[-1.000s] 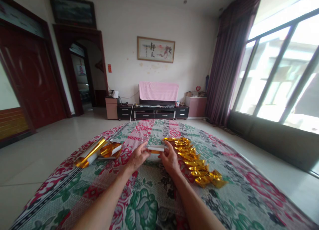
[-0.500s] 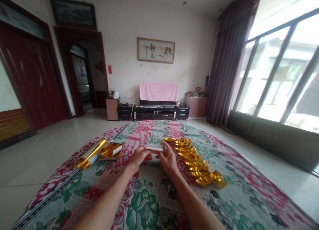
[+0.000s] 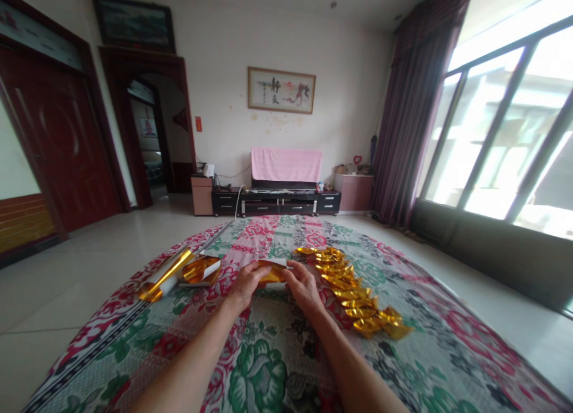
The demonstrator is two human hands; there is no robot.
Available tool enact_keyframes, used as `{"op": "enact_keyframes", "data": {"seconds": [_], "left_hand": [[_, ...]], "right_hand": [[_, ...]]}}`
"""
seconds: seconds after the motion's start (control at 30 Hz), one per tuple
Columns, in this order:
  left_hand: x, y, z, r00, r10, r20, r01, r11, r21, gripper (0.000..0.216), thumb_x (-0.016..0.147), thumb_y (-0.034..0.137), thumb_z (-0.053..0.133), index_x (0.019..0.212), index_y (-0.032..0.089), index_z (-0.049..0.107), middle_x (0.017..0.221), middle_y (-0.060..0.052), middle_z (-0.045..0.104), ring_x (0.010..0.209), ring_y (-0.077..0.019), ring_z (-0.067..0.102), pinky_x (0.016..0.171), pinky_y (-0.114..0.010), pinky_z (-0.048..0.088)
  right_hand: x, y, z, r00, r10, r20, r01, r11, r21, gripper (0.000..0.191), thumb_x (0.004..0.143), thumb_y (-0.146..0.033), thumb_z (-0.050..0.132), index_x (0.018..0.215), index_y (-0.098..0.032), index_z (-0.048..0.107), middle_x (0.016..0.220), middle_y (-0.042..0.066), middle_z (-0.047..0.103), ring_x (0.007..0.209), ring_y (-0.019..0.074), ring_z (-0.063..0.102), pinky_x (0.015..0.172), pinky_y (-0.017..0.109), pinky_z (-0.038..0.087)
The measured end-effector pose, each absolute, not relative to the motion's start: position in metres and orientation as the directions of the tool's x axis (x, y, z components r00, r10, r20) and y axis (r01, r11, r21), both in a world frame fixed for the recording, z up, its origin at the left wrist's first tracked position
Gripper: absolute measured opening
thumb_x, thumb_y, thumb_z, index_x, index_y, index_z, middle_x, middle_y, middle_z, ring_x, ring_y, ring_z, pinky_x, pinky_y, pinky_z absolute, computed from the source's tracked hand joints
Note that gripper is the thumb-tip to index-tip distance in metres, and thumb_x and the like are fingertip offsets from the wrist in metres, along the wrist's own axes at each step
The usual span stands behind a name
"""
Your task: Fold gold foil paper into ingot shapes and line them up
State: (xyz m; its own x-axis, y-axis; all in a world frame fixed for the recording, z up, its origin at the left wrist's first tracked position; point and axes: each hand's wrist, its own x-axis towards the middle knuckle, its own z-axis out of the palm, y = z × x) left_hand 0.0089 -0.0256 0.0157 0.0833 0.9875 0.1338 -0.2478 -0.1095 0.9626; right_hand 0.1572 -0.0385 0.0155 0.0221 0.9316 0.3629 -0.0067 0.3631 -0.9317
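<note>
two bare hands are clamped on one small sheet of shiny gold paper with a white back (image 3: 273,274), just below the centre of the frame; the left hand (image 3: 245,286) pinches its left end and the right hand (image 3: 305,286) its right end. the sheet is bent, gold face towards the viewer, with a strip of white showing along its upper edge; whether it touches what lies beneath cannot be told. below it spreads a rounded worktop (image 3: 257,374) covered in a patterned cloth of red, green and grey flowers. just beside the right hand, a row of folded, pointed gold foil pieces (image 3: 360,312) runs from the centre down towards the lower right, the pieces overlapping. at the left of the worktop lie a loose roll of gold and white paper (image 3: 168,274) and, next to it, a curled gold sheet with a white back (image 3: 200,270). in the middle of the frame, beyond the worktop, stands a low black cabinet with silver handles (image 3: 264,208).
</note>
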Motion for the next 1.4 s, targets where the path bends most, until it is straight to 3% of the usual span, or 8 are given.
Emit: {"op": "enact_keyframes", "data": {"seconds": [0.13,0.3,0.4,0.5,0.7,0.9,1.17,1.4], "left_hand": [[0.010,-0.031,0.020,0.091,0.987,0.130,-0.209,-0.109,0.972,0.034,0.061,0.031,0.065,0.089,0.012,0.065,0.075,-0.005,0.068,0.070,-0.0179,0.063,0.069,-0.029,0.048],[0.011,-0.033,0.025,0.053,0.985,0.167,-0.084,-0.162,0.983,0.029,0.063,0.031,0.064,0.084,0.010,0.065,0.071,-0.004,0.066,0.064,-0.0133,0.059,0.061,-0.023,0.045],[0.010,-0.029,0.023,0.003,0.978,0.209,-0.064,-0.208,0.976,0.042,0.064,0.027,0.061,0.102,0.011,0.058,0.067,0.000,0.062,0.056,-0.0096,0.055,0.055,-0.020,0.042],[0.007,-0.022,0.017,-0.040,0.958,0.285,0.107,-0.280,0.954,0.054,0.068,0.024,0.055,0.120,0.014,0.046,0.058,0.005,0.054,0.047,-0.0075,0.047,0.048,-0.018,0.037],[0.004,-0.018,0.005,0.008,0.855,0.518,0.592,-0.422,0.687,0.038,0.069,0.016,0.051,0.107,0.020,0.054,0.085,-0.002,0.058,0.064,-0.0101,0.054,0.062,-0.022,0.044],[0.006,-0.019,0.001,0.285,0.769,0.572,0.726,-0.563,0.394,0.022,0.074,0.011,0.044,0.077,0.016,0.064,0.086,-0.006,0.059,0.083,-0.0153,0.056,0.078,-0.027,0.044],[0.006,-0.023,0.005,0.275,0.776,0.568,0.744,-0.546,0.385,0.025,0.076,0.011,0.043,0.084,0.017,0.065,0.087,-0.005,0.059,0.083,-0.0139,0.056,0.078,-0.025,0.044],[0.006,-0.031,0.008,0.405,0.798,0.446,0.801,-0.545,0.247,0.028,0.080,0.016,0.039,0.077,0.018,0.066,0.100,-0.007,0.056,0.086,-0.0151,0.055,0.074,-0.025,0.044]], "right_hand": [[0.158,-0.038,0.016,0.007,0.939,0.344,-0.040,0.344,-0.938,0.034,0.070,-0.042,0.056,0.092,-0.017,0.062,0.075,0.003,0.067,0.066,0.0166,0.061,0.054,0.024,0.048],[0.159,-0.034,0.011,0.040,0.936,0.351,0.031,0.350,-0.936,0.032,0.071,-0.041,0.053,0.084,-0.015,0.066,0.061,0.000,0.063,0.055,0.0133,0.056,0.050,0.021,0.044],[0.160,-0.032,0.009,0.114,0.918,0.380,0.206,0.352,-0.913,0.031,0.073,-0.038,0.050,0.081,-0.015,0.067,0.057,0.000,0.061,0.053,0.0131,0.055,0.051,0.021,0.042],[0.162,-0.034,0.011,0.161,0.894,0.418,0.470,0.303,-0.829,0.027,0.074,-0.034,0.047,0.079,-0.018,0.068,0.059,0.001,0.063,0.057,0.0147,0.057,0.056,0.023,0.042],[0.162,-0.039,0.015,0.139,0.887,0.440,0.724,0.212,-0.656,0.026,0.076,-0.028,0.045,0.082,-0.024,0.069,0.071,0.002,0.067,0.068,0.0156,0.060,0.065,0.023,0.042],[0.162,-0.037,0.009,0.081,0.866,0.494,0.828,0.218,-0.517,0.022,0.073,-0.021,0.049,0.073,-0.021,0.070,0.078,0.004,0.066,0.074,0.0143,0.057,0.069,0.021,0.040],[0.162,-0.036,0.009,0.069,0.872,0.485,0.816,0.231,-0.530,0.025,0.077,-0.024,0.045,0.077,-0.023,0.069,0.074,0.001,0.067,0.068,0.0127,0.058,0.061,0.019,0.037],[0.161,-0.038,0.006,0.011,0.866,0.500,0.887,0.222,-0.404,0.021,0.073,-0.021,0.049,0.069,-0.020,0.070,0.076,0.005,0.066,0.076,0.0160,0.058,0.071,0.023,0.037]]}}
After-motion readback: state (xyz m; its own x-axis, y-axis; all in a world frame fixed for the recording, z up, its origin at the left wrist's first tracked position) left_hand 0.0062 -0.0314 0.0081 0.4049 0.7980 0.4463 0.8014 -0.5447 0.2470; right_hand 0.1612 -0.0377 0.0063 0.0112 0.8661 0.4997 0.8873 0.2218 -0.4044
